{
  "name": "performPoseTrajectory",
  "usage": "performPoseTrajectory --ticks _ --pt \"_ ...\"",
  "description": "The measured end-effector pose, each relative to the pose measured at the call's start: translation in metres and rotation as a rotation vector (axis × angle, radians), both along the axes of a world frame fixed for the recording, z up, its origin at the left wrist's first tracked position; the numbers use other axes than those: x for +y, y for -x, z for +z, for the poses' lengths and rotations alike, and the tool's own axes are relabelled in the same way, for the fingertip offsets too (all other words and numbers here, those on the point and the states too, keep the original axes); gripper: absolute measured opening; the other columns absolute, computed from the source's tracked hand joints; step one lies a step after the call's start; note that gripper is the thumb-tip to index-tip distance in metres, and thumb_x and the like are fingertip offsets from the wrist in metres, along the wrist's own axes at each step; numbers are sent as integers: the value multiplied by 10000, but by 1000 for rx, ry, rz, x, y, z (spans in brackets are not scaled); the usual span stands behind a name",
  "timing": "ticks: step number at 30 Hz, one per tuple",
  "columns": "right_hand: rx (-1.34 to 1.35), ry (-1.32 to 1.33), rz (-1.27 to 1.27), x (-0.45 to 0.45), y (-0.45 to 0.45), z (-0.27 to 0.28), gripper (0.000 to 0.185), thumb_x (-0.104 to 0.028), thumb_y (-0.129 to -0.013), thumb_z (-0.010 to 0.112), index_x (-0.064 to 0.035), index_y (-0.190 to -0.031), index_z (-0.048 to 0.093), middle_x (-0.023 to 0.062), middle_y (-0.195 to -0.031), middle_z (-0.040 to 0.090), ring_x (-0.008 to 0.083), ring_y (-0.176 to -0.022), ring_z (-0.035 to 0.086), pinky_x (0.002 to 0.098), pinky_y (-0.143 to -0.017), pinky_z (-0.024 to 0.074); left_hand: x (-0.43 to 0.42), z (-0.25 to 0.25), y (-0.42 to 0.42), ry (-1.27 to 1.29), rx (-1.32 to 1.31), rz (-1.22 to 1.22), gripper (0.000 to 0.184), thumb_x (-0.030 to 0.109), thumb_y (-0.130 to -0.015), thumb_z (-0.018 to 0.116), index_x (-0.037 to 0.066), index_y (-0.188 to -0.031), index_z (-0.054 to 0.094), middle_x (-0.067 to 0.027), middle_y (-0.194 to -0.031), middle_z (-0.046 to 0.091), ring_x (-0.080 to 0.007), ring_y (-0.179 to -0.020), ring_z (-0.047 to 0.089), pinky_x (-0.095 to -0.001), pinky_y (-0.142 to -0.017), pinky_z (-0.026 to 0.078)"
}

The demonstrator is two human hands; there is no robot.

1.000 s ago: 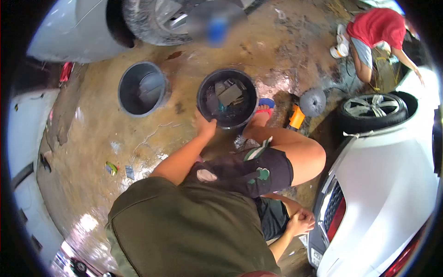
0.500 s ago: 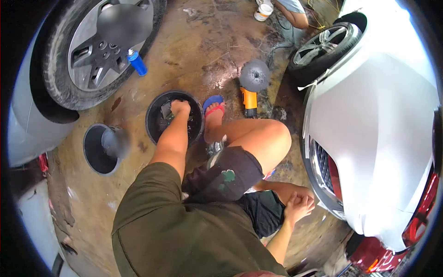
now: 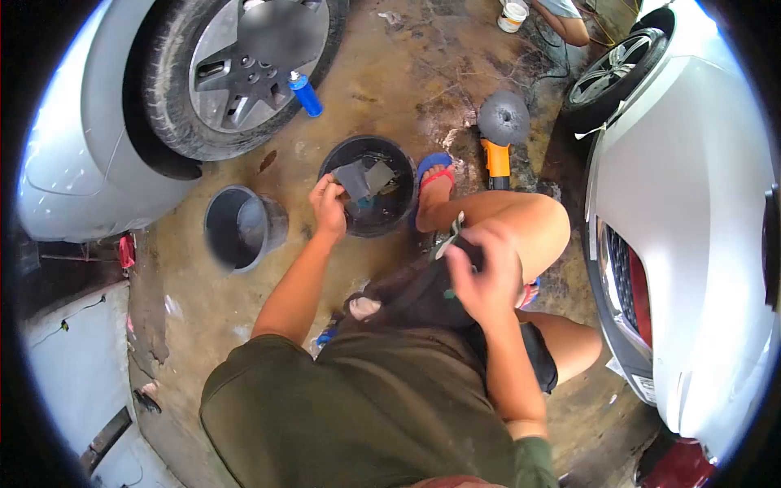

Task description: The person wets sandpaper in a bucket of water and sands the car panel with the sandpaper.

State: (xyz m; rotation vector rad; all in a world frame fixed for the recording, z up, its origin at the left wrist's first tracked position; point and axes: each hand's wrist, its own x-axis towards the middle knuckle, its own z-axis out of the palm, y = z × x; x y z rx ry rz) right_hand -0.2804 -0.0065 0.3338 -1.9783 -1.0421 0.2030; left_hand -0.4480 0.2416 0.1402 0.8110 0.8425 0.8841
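Observation:
My left hand (image 3: 329, 207) is closed on a dark grey sheet of sandpaper (image 3: 351, 180), pinched at its left edge over the black basin (image 3: 327, 163). A second, lighter grey-brown piece (image 3: 379, 176) shows beside it within the basin's outline. Dark water and small bits lie inside the basin. Above my lap, my right hand (image 3: 486, 272) is smeared by motion, with thumb and fingers apart and nothing seen in it. My dark shorts (image 3: 407, 305) lie just beneath it.
A grey bucket (image 3: 277, 221) stands left of the basin. Beyond are a blue bottle (image 3: 306, 94), a car wheel (image 3: 175, 106) and an orange power tool (image 3: 496, 159) with a round grey pad. A silver car front (image 3: 691, 228) fills the right. Another person's arm (image 3: 569, 26) and a white tub (image 3: 512, 16) appear at the back.
My left hand has come up out of the basin to its left rim with the sandpaper. My right hand has lifted from near the right knee toward my lap. The view has shifted left.

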Motion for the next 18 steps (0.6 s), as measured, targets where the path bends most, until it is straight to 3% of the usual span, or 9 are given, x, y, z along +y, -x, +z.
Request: performPoseTrajectory --ticks 3,6,7,8,9,11,14,17,18 --pt "36 71 237 86 22 -17 547 -127 -749 842 -52 -1245 623 211 -1239 583 442 -1246 531 464 -1011 461 -3 11 20 -49 -46 -77 73 48 -911 529 52 -899 601 -9 -944 621 -133 -870 619 -308 -764 546" --pt "192 -17 259 141 38 -84 524 -134 -825 800 -42 -1310 627 214 -1167 651 460 -1064 629 437 -909 528 -23 73 13 -228 13 -142 126 125 -965 583 10 -1005 615 -65 -1083 621 -198 -1004 633 -359 -858 560" --pt "359 5 215 152 37 -100 518 -148 -838 788 -42 -1319 626 227 -1139 665 480 -1039 646 446 -892 540 -30 94 10 -303 34 -155 175 151 -982 599 -9 -1048 628 -87 -1137 623 -219 -1055 637 -368 -891 560" --pt "524 30 173 160 35 -113 514 -162 -851 775 -42 -1328 626 240 -1111 679 499 -1014 663 455 -875 553 -28 82 18 -420 100 -81 296 207 -980 672 -57 -1113 665 -151 -1225 635 -222 -1081 636 -337 -829 536" --pt "666 100 82 162 32 -123 407 -177 -960 687 -46 -1341 630 207 -1051 724 432 -885 722 421 -778 596 -25 55 26 -424 340 67 336 234 -975 680 -47 -1157 651 -153 -1249 633 -236 -1094 639 -360 -840 539" --pt "1290 -114 76 158 24 -118 321 -137 -1022 609 -40 -1328 624 149 -1105 719 322 -941 734 399 -781 614 -22 -24 42 -409 812 367 425 288 -966 697 -26 -1244 623 -157 -1296 630 -263 -1122 646 -405 -863 545" --pt "1450 -176 51 151 17 -113 302 -100 -1046 564 -26 -1337 590 111 -1144 702 250 -959 723 400 -779 629 -19 -118 73 645 216 -16 538 396 -946 720 8 -1292 582 -145 -1255 642 -291 -1103 643 -437 -905 524" --pt "1443 -224 47 136 20 -101 326 -103 -1033 590 -23 -1347 560 125 -1168 694 258 -967 723 421 -789 630 -44 -97 45 701 313 -35 431 335 -945 674 22 -1232 604 -125 -1180 655 -300 -1092 636 -426 -929 516" --pt "1446 -226 47 133 20 -107 286 -117 -1020 634 -54 -1296 590 85 -1137 722 232 -969 731 408 -792 615 -42 -120 45 717 261 -13 392 289 -929 652 21 -1212 611 -126 -1167 655 -303 -1090 633 -432 -932 515"
